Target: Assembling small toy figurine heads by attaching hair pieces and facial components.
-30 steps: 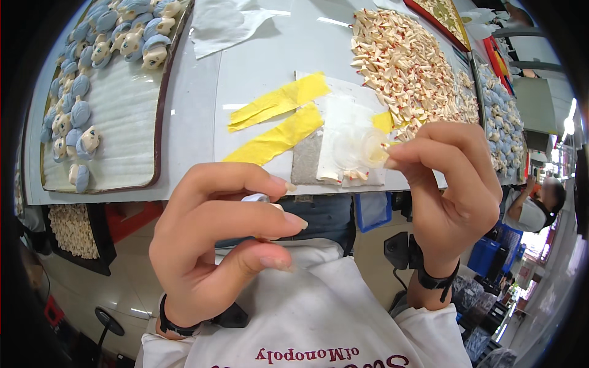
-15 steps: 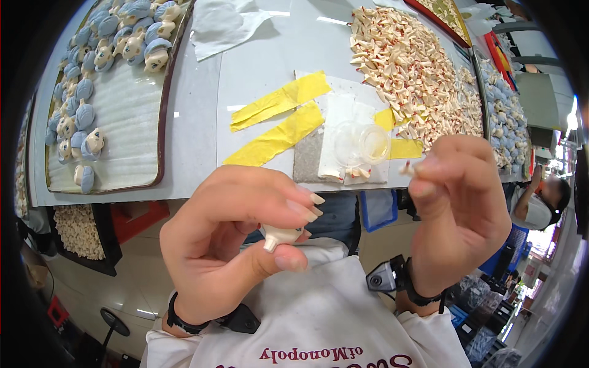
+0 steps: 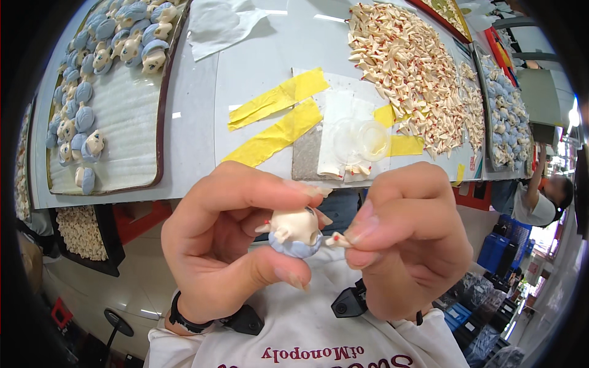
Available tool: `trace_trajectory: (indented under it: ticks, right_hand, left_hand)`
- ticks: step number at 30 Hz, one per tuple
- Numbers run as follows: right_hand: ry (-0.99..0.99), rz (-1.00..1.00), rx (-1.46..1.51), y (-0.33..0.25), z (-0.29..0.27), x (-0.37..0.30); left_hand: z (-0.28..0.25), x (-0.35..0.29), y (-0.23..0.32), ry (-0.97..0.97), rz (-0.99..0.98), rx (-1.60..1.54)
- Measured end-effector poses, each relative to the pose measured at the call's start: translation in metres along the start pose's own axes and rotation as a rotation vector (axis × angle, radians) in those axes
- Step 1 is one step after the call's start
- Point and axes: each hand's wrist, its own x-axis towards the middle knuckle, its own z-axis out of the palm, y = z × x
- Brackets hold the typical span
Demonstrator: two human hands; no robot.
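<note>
My left hand [image 3: 233, 239] is closed around a small doll head [image 3: 297, 228], cream-coloured with pale blue hair, between thumb and fingers. A small pointed piece with a red tip sticks out from the head's left side. Pinched between the thumb and forefinger of my right hand [image 3: 405, 236] is a tiny cream piece with a red mark [image 3: 337, 240], its free end close to the right side of the head. Whether the two touch, I cannot tell. Beyond my hands, a clear round plastic dish [image 3: 371, 141] sits on white paper at the table's near edge.
A big pile of small cream, red-tipped pieces [image 3: 408, 67] covers the table's right part. At left lies a tray [image 3: 132, 138] with blue-haired doll heads; another tray of heads [image 3: 506, 110] is far right. Yellow tape strips [image 3: 276, 132] hold down the work mat. A person [image 3: 540, 196] is at far right.
My right hand has come left and down with the small piece, close to the doll head. In my left hand the head has turned, now showing its blue hair and a red-tipped side piece.
</note>
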Motion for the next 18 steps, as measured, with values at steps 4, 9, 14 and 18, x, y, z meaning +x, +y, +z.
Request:
trace_trajectory:
  ticks: [4,9,14,18]
  right_hand:
    - [0.005,-0.055,-0.078,0.006,0.005,-0.001]
    - [-0.025,-0.107,-0.160,0.007,0.005,0.002]
    - [-0.015,-0.084,-0.129,0.006,0.008,0.001]
    - [0.003,-0.084,-0.136,0.006,0.007,0.001]
  left_hand:
    - [-0.001,-0.001,-0.002,0.046,-0.039,-0.042]
    - [-0.009,-0.008,-0.007,0.069,-0.024,-0.040]
    - [-0.010,-0.011,-0.007,0.094,-0.007,-0.014]
    - [-0.007,-0.010,-0.004,0.082,0.015,0.020]
